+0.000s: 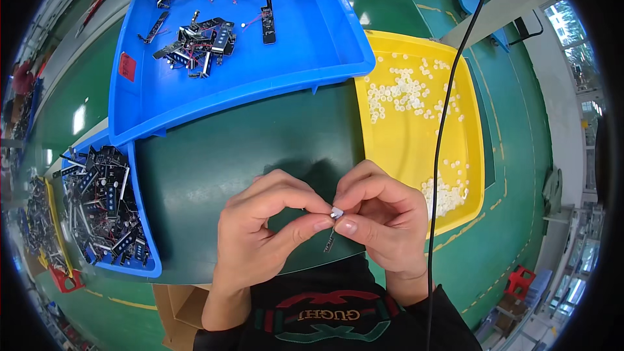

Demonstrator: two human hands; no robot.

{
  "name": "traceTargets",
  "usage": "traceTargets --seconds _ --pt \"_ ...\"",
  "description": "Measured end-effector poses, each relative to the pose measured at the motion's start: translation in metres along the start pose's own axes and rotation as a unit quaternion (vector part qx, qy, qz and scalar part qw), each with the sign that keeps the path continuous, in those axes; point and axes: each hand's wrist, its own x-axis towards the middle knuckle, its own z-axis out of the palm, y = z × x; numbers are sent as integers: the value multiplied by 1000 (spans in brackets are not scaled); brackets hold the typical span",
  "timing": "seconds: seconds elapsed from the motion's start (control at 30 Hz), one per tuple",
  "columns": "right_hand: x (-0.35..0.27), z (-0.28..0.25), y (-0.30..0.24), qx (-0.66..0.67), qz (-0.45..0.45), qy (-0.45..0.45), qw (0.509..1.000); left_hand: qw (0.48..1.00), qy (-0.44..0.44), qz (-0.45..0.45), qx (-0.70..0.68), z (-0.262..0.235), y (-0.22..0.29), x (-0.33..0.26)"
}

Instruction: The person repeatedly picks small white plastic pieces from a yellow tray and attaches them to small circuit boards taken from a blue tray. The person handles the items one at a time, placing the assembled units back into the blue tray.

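Note:
My left hand and my right hand meet over the table's near edge, thumbs and index fingers pinched together. Between the fingertips is a small white piece. Below it a narrow black circuit board sticks out, tilted, with its upper end hidden by the thumbs. Which hand grips which part is hard to tell. Both hands appear to hold this one small assembly.
A large blue tray holding circuit boards stands beyond my hands. A yellow tray with many small white rings is on the right. At the left sits a smaller blue bin full of boards. A black cable hangs across the right side.

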Motion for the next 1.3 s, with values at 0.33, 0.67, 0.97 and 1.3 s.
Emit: traceTargets --seconds 0.33,0.67,0.97,1.3 --pt "-3 -1 -4 -62 -15 -7 998 993 -18 47 106 -6 3 -1" --pt "-3 5 -2 -167 -63 12 984 996 -23 46 73 -8 7 2" --pt "0 0 -6 -282 -125 -19 951 998 -44 15 32 -8 9 1" --pt "-3 0 -5 -310 -139 -31 940 998 -60 -13 -24 -6 5 -3"
